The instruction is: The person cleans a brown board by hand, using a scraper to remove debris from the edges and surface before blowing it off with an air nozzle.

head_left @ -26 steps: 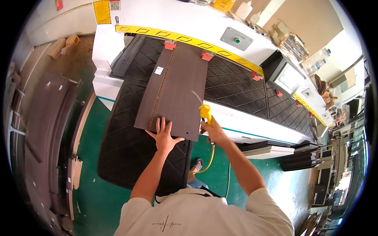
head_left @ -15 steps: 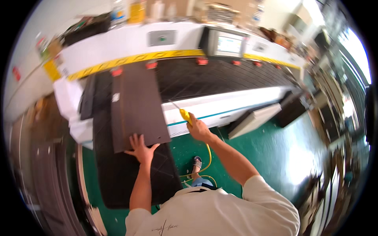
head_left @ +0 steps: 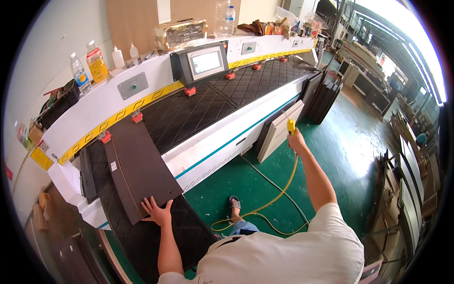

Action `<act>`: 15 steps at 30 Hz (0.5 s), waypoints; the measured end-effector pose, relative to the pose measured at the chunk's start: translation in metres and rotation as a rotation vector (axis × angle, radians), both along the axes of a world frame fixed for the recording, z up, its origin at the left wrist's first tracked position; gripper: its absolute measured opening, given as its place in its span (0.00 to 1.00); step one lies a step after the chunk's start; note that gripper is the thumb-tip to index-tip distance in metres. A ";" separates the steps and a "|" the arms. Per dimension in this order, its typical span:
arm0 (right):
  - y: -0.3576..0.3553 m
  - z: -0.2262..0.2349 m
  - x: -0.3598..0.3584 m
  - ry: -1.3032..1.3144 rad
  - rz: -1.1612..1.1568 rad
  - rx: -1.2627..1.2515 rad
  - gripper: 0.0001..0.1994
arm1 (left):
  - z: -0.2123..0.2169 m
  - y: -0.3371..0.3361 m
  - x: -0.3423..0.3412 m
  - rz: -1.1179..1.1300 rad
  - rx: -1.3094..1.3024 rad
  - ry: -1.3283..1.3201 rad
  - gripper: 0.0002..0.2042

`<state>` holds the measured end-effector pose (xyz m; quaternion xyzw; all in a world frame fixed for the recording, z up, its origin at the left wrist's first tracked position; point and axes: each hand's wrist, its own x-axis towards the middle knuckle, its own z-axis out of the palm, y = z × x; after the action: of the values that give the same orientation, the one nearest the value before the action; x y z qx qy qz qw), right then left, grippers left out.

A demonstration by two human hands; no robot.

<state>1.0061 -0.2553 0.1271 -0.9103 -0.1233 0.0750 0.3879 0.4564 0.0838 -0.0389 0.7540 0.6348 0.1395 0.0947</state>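
Left fingers: the left hand (head_left: pixel 157 211) is lying flat and spread, gripping nothing, pressing on the near end of the dark brown panel (head_left: pixel 139 165).
Right fingers: the right hand (head_left: pixel 296 140) is curling shut around a yellow air blow gun (head_left: pixel 291 126), its thin nozzle pointing up and away.
Panel place: it is lying on the machine bed (head_left: pixel 198 111), at the bed's left end.
Panel axis: its long axis is running from the hand toward the bed's yellow rail (head_left: pixel 118 115).
Hose: a yellow hose (head_left: pixel 265 206) is hanging from the gun to the green floor (head_left: pixel 340 146) beside the bed.
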 end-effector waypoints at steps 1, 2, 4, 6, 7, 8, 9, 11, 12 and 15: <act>-0.005 0.012 -0.020 0.122 0.075 0.040 0.17 | 0.000 0.001 -0.002 0.000 0.010 0.007 0.49; 0.000 0.031 -0.052 0.267 0.246 -0.049 0.16 | 0.000 0.003 -0.011 0.016 0.024 0.019 0.48; -0.025 0.034 -0.093 0.607 0.533 -0.128 0.12 | -0.003 0.000 -0.004 -0.012 0.044 -0.010 0.48; -0.034 0.041 -0.147 0.921 0.863 -0.126 0.12 | -0.009 -0.001 -0.001 -0.025 0.080 -0.067 0.47; -0.031 0.048 -0.172 0.977 0.886 -0.197 0.12 | -0.011 0.001 -0.002 -0.031 0.100 -0.077 0.46; -0.031 0.047 -0.189 1.032 0.903 -0.269 0.11 | -0.014 0.001 -0.004 -0.042 0.119 -0.087 0.45; -0.035 0.033 -0.195 1.042 0.869 -0.145 0.11 | -0.019 0.000 -0.003 -0.054 0.132 -0.099 0.45; -0.031 0.006 -0.203 1.071 0.816 0.093 0.10 | -0.024 -0.001 -0.012 -0.044 0.153 -0.110 0.44; -0.026 0.000 -0.208 1.000 0.785 -0.038 0.11 | -0.027 -0.001 -0.017 -0.038 0.166 -0.111 0.44; -0.022 -0.018 -0.219 1.020 1.030 -0.207 0.13 | -0.027 -0.005 -0.009 -0.017 0.137 -0.127 0.45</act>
<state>0.7873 -0.2773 0.1091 -0.6206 -0.3320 0.6739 0.2247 0.4469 0.0790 -0.0663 0.7538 0.6100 0.2295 0.0840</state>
